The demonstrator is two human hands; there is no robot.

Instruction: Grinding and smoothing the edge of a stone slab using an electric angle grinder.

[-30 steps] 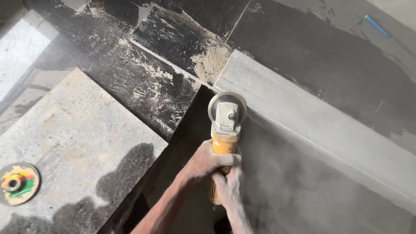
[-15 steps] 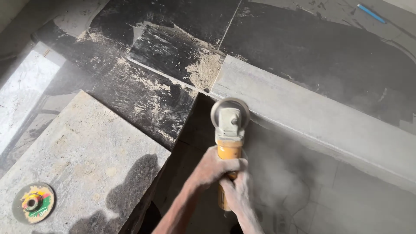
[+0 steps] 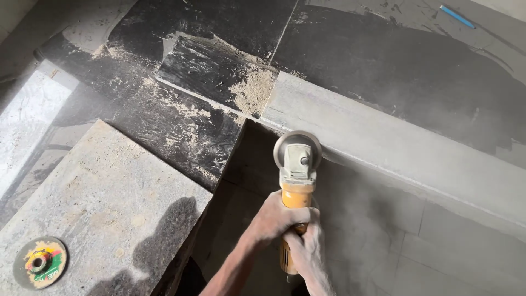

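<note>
I have both hands wrapped around the yellow angle grinder [image 3: 296, 214] so it cannot kick sideways: my left hand [image 3: 276, 219] is clamped over the body just behind the grey head, and my right hand [image 3: 309, 249] is closed around the handle nearer to me, steadying the tail. Just ahead of my left hand the round disc guard [image 3: 297, 149] sits against the lower edge of the long pale grey slab [image 3: 394, 142], which runs off to the right and away from me, so the wheel meets the edge squarely. Dust hangs in a haze to the right of my hands. Well off to the left of my hands, on a rough grey stone block [image 3: 98, 203], a spare cutting disc [image 3: 40, 262] lies flat, clear of the work.
</note>
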